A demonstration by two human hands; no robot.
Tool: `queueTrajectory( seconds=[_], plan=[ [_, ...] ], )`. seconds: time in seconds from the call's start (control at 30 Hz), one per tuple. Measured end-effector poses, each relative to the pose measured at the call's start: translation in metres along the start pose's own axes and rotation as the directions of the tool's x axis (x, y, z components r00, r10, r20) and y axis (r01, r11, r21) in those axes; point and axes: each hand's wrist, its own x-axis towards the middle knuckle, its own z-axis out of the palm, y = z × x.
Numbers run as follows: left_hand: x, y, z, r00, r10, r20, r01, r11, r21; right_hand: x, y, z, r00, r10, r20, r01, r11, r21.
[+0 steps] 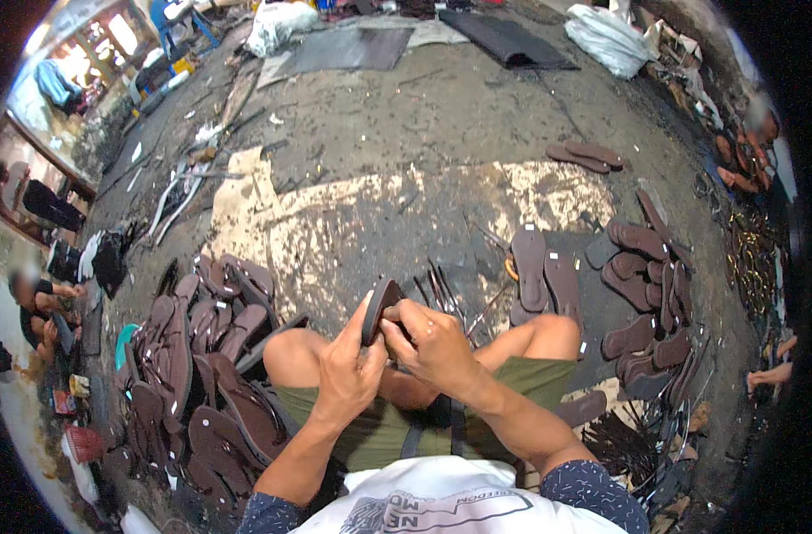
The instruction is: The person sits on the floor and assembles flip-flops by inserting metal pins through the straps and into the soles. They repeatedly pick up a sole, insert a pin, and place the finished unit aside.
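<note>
A dark brown flip-flop sole (381,310) stands on edge in front of my lap. My left hand (345,372) is closed around it, thumb and fingers on its two sides. Against the sole's right face, my right hand (431,345) is closed in a pinch; what its fingertips hold is hidden. Just beyond my hands lie several thin dark straps (437,289). A large heap of brown flip-flops (201,356) spreads to my left. Ahead of my right knee rest loose brown soles (562,280), with pale stickers on some.
More soles (642,267) are piled at the right, above a bundle of black straps (620,445). A pair of soles (584,157) lies farther off. Worn pale sheeting (326,214) covers part of the floor. Other people (45,307) sit at both sides. Dark folded sheets (508,40) lie at the back.
</note>
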Motion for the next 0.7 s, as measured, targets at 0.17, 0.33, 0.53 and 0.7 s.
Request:
queueTrajectory(
  seconds=[0.17, 0.33, 0.53, 0.7],
  plan=[
    [0.001, 0.004, 0.01, 0.991, -0.131, 0.001, 0.131, 0.99, -0.059, 0.0, 0.011, -0.005, 0.997, 0.052, 0.057, -0.052, 0.999, -0.001],
    [0.002, -0.004, 0.003, 0.969, -0.233, 0.085, 0.245, 0.948, -0.202, -0.004, 0.015, -0.012, 0.996, 0.065, 0.062, -0.063, 0.997, -0.044],
    [-0.003, -0.028, -0.003, 0.915, -0.288, 0.284, 0.402, 0.716, -0.571, -0.004, 0.016, -0.022, 0.99, 0.105, 0.094, -0.111, 0.992, 0.065],
    [0.0, -0.039, -0.007, 0.912, -0.397, 0.1, 0.383, 0.742, -0.551, 0.004, 0.0, -0.03, 0.988, -0.146, -0.048, 0.142, 0.986, -0.082]
  ],
)
